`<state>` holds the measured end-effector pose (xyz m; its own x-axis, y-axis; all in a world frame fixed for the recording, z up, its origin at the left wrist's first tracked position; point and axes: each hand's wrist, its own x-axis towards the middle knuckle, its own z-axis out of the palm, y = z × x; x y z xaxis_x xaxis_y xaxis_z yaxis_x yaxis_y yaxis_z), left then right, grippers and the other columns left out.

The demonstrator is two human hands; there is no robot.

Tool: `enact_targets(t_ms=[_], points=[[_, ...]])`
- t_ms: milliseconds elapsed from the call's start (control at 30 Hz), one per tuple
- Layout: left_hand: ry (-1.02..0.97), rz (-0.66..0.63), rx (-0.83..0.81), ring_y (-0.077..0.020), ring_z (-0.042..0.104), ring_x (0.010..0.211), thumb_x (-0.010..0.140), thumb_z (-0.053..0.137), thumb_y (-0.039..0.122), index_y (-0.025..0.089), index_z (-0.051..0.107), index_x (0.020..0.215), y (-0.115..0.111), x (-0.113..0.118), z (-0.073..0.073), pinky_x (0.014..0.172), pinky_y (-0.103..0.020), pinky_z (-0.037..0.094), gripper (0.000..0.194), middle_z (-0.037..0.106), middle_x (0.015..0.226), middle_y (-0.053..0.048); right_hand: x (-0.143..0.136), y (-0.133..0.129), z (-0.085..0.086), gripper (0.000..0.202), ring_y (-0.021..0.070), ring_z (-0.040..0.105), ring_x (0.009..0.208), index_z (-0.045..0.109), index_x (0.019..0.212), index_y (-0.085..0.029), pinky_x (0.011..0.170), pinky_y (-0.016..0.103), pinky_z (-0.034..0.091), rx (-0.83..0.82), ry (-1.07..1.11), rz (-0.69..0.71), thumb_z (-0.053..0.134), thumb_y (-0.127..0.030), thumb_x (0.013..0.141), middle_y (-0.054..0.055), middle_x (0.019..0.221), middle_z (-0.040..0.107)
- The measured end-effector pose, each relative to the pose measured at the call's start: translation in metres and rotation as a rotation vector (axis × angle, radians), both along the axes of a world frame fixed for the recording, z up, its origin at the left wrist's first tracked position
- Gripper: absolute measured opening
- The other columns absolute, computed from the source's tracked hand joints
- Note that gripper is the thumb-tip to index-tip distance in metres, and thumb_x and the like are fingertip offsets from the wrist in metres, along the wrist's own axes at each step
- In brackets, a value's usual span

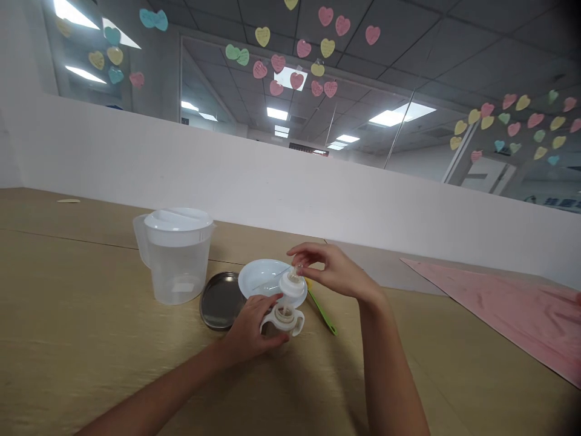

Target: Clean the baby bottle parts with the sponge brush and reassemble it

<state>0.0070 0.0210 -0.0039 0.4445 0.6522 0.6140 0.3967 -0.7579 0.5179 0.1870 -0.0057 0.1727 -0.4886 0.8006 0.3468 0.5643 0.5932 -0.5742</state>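
1. Left hand: grip closed around the small bottle with white side handles, open mouth facing up, held over the wood-look counter.
2. Right hand: grip narrow, fingertips pinching the clear teat of the white ring-shaped bottle top. Top is off, just above the bottle mouth; thin tube visible below it.
3. White shallow round bowl: just behind the bottle, partly hidden by the top; something clear in it, hard to tell.
4. Dark grey round metal dish: left of bowl, beside left hand.
5. Translucent plastic pitcher with white lid: upright, left of dish, handle to the left.
6. Green-handled utensil: right of bottle, yellow part near bowl; type unclear.
7. Pink flat sheet: far right, well apart from bottle.
8. White low wall behind counter, glass with heart-shaped notes above.
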Motion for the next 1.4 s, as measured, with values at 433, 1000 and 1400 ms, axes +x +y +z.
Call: enact_targets(t_ms=[433,1000,1400], points=[[-0.045,-0.011,-0.069,-0.0248,0.052,0.104,0.069,0.065,0.045,0.021,0.027,0.135,-0.002,0.001,-0.006,0.091,-0.041,0.041,0.08,0.058,0.111,-0.009,0.002,0.02,-0.004,0.021,0.0137,0.058,0.073,0.063,0.09,-0.018,0.071,0.028,0.048,0.301,0.294,-0.417,0.058,-0.027,0.072,0.004,0.084,0.065],[-0.108,0.137,0.114,-0.0233,0.045,0.112,0.09,0.033,0.038,0.021,0.052,0.109,0.0,-0.01,0.0,0.096,-0.04,0.031,0.031,0.054,0.117,-0.009,-0.019,0.075,-0.063,0.014,0.0094,0.055,0.055,0.065,0.073,-0.013,0.054,0.02,0.043,-0.2,0.192,-0.276,0.061,-0.025,0.069,0.001,0.059,0.061],[-0.096,0.138,0.09,-0.0176,0.05,0.11,0.091,0.032,0.029,0.022,0.05,0.113,0.007,-0.006,-0.007,0.105,-0.041,0.023,0.029,0.06,0.116,-0.004,-0.014,0.093,-0.083,0.016,0.0088,0.055,0.048,0.061,0.069,-0.012,0.051,0.02,0.049,-0.517,0.414,-0.267,0.069,-0.025,0.065,-0.002,0.05,0.057]])
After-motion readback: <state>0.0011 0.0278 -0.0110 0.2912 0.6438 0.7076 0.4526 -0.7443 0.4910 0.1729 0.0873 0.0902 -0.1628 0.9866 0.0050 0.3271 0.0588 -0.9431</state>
